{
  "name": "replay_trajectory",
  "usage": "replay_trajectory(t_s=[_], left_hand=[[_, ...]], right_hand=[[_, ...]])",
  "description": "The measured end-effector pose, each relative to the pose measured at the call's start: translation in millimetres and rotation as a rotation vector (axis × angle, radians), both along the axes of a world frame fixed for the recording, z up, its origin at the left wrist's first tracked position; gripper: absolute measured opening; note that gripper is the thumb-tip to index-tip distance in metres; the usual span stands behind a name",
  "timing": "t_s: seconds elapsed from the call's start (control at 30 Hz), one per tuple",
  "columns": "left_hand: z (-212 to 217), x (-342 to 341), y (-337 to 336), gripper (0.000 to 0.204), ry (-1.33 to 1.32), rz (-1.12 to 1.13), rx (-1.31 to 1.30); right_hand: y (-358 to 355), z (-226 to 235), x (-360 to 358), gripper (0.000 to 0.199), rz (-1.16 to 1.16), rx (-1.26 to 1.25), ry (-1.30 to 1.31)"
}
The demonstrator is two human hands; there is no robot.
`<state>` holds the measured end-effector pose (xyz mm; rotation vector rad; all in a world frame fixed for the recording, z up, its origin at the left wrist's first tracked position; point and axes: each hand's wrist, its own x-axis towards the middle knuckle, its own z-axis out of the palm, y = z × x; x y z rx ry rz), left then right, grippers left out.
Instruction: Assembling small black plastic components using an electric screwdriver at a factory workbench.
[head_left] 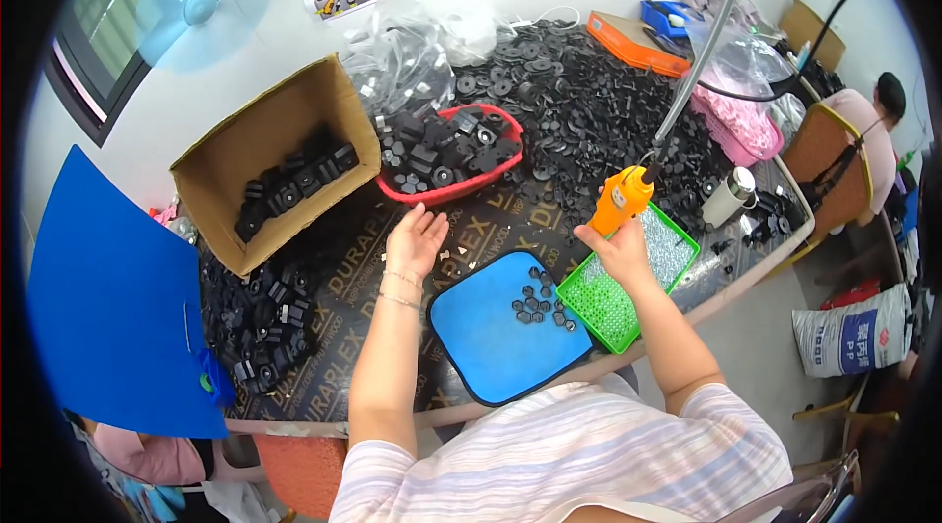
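Red basket (439, 194), cardboard box (231, 155) — black parts (427, 155) in both, left grip (419, 238) spread, right grip (621, 250) round orange screwdriver (624, 197)

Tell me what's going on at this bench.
The person's right hand grips an orange electric screwdriver above a green tray of small metal pieces. The left hand, open and empty, is just in front of a red basket heaped with black parts. Several black hexagonal pieces lie on the blue mat.
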<state>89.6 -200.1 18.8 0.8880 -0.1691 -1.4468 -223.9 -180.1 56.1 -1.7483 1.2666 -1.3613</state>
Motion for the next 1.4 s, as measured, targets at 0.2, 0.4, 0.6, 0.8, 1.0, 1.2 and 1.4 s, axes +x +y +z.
replay_trajectory(t_s=[0.2,0.4,0.6,0.8,1.0,1.2,1.4], left_hand=[[-2,-11,-48,0.038,0.114,-0.069,0.057],[-5,-30,-70,0.033,0.267,0.035,0.012],[22,-57,-58,0.039,0.487,-0.049,0.049],[24,-77,-34,0.021,0.488,-0.114,0.003],[18,-78,-23,0.021,0.471,-0.109,-0.004],[19,-76,-5,0.017,0.437,-0.108,0.013],[30,-64,38,0.025,0.476,-0.172,-0.096]], right_hand=[[11,-6,-6,0.080,-0.001,0.043,0.033],[21,0,-9,0.086,0.061,0.107,0.091],[21,-5,-16,0.077,-0.007,0.041,0.072],[29,-4,-16,0.103,-0.046,-0.033,-0.009],[57,-9,-14,0.105,-0.226,-0.279,0.054],[90,-14,-9,0.069,0.095,-0.691,0.227],[101,-20,38,0.065,0.529,0.462,-0.313]])
